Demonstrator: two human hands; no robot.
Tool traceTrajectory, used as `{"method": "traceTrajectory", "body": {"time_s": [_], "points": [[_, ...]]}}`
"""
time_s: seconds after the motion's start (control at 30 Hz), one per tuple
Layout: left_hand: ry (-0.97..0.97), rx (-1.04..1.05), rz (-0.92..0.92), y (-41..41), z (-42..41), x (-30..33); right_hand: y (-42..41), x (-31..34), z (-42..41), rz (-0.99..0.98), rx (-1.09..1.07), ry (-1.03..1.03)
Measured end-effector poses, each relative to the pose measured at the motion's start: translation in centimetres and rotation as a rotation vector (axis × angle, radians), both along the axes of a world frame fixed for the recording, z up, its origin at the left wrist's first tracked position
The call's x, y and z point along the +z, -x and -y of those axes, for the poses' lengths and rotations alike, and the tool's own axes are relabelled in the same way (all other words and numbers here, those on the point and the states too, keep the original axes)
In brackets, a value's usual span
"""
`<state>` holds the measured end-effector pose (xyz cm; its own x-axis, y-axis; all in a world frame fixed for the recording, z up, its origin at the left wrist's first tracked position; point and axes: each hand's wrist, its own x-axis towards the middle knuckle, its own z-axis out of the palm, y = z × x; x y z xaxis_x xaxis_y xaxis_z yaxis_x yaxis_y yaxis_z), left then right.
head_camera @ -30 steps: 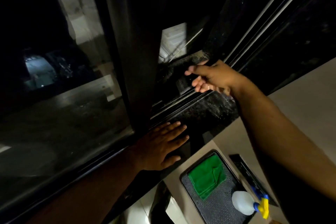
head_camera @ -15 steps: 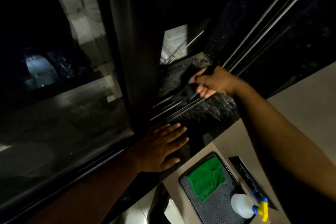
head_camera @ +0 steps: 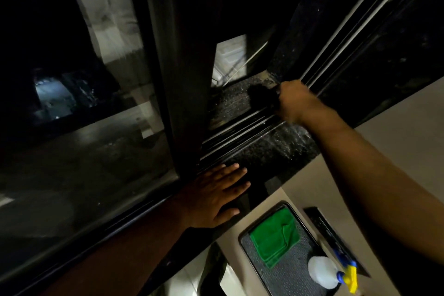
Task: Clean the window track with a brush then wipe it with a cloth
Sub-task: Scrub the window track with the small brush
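Left hand [head_camera: 217, 196] flat, fingers straight, resting on the dark sill [head_camera: 271, 151] near the window frame. Nearer, at right: tray [head_camera: 288, 274] holding a folded green cloth [head_camera: 275, 236] and a white spray bottle [head_camera: 323, 271]. Farther: right hand [head_camera: 294, 101] gripping a dark brush [head_camera: 263, 97], blurred, on the window track [head_camera: 240, 125] by its far end.
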<state>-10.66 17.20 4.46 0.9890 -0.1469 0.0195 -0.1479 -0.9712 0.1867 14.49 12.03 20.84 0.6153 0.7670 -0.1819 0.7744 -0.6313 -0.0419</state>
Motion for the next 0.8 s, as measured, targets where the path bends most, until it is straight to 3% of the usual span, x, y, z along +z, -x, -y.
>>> {"method": "traceTrajectory", "body": {"time_s": [0.13,0.2,0.27,0.33,0.4,0.43,0.47,0.57,0.63,0.73,0.8], "points": [[0.007,-0.003,0.018,-0.1,0.0,0.0,7.8,-1.2,-1.8,-0.923,0.051,-0.215],[0.005,-0.002,0.022,0.0,0.1,0.0,7.8,-1.9,-1.4,-1.072,-0.034,-0.254],[0.009,0.002,0.02,0.0,0.0,-0.1,4.9,-1.9,-0.3,-0.945,-0.181,-0.318],[0.003,0.001,0.03,0.0,0.0,0.0,0.6,-1.3,1.1,-0.52,-0.19,-0.272],[-0.002,-0.003,0.041,0.0,0.0,0.1,-2.1,-0.1,1.9,-0.066,-0.101,-0.096],[0.0,-0.005,0.04,0.0,0.0,0.2,-2.2,0.4,1.9,-0.033,-0.079,-0.107],[0.002,-0.002,0.041,0.0,0.0,0.2,-1.4,0.8,1.6,-0.159,-0.079,-0.199],[-0.003,0.004,0.042,-0.1,0.1,0.2,5.2,0.0,0.1,-0.788,-0.057,-0.401],[-0.011,-0.001,0.032,-0.1,0.1,0.0,8.7,-1.6,-0.4,-0.937,0.042,-0.338],[-0.027,0.004,0.028,-0.1,0.0,-0.1,5.6,-2.5,0.1,-0.804,-0.07,-0.319],[-0.03,0.008,0.024,-0.1,0.0,-0.2,0.4,-1.5,1.1,-0.425,-0.106,-0.212]]}}
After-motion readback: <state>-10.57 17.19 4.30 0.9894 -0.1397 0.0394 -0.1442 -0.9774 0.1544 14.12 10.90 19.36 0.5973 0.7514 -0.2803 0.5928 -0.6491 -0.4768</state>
